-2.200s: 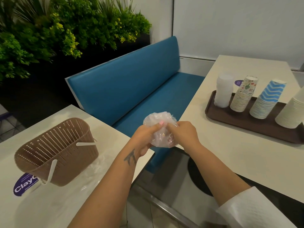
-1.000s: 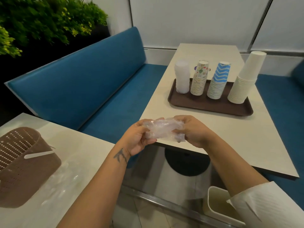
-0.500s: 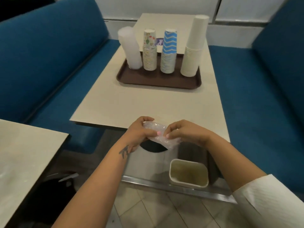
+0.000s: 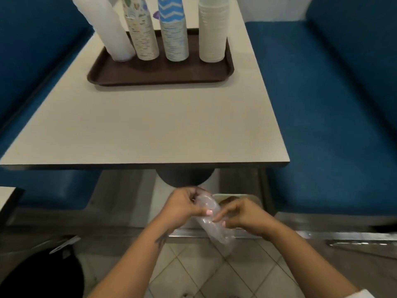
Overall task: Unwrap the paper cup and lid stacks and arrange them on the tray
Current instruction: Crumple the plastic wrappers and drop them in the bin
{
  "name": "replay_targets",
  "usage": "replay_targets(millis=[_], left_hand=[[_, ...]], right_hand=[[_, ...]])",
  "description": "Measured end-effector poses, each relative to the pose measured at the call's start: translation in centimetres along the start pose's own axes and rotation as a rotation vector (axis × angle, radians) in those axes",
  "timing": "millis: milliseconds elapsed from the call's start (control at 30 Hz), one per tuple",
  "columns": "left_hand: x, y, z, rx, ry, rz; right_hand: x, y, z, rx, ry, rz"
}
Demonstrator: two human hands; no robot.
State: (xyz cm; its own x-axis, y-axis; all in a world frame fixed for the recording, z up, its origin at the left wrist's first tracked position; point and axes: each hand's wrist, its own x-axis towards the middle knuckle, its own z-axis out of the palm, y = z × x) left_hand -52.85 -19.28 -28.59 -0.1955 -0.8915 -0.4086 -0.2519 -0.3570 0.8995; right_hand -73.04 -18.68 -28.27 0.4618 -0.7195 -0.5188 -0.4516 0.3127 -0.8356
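A brown tray (image 4: pixel 150 77) sits at the far end of the cream table (image 4: pixel 150 130). On it stand a white lid stack (image 4: pixel 107 33), a floral cup stack (image 4: pixel 142 37), a blue zigzag cup stack (image 4: pixel 174 37) and a plain white cup stack (image 4: pixel 212 33). Below the table's near edge, my left hand (image 4: pixel 182 208) and my right hand (image 4: pixel 240 216) both hold a crumpled clear plastic wrapper (image 4: pixel 211 220). The wrapper hangs down between them, above the floor.
A small cream bin (image 4: pixel 253 200) stands on the floor just behind my hands, mostly hidden. Blue bench seats (image 4: pixel 333 125) flank the table on both sides. The dark table pedestal (image 4: pixel 185 178) is ahead. A black bag (image 4: pixel 43 274) lies at lower left.
My view has swung from the left table and basket to this table and tipped down. Both hands kept the wrapper, squeezed it smaller and lowered it over the bin.
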Motion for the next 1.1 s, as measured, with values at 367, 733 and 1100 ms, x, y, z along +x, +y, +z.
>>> replay_targets(millis=[367,733,1100], left_hand=[[14.2,-15.9,4.9,0.515,-0.074,0.132],[22.7,-26.3,7.9,1.378,-0.354,0.213],[23.3,-30.7,7.8,1.375,-0.459,0.233]], right_hand=[[12.0,17.8,-2.4,0.023,0.410,0.165],[25.7,32.7,-2.8,-0.223,0.267,0.601],[30.1,38.5,-2.4,-0.827,-0.054,0.708]])
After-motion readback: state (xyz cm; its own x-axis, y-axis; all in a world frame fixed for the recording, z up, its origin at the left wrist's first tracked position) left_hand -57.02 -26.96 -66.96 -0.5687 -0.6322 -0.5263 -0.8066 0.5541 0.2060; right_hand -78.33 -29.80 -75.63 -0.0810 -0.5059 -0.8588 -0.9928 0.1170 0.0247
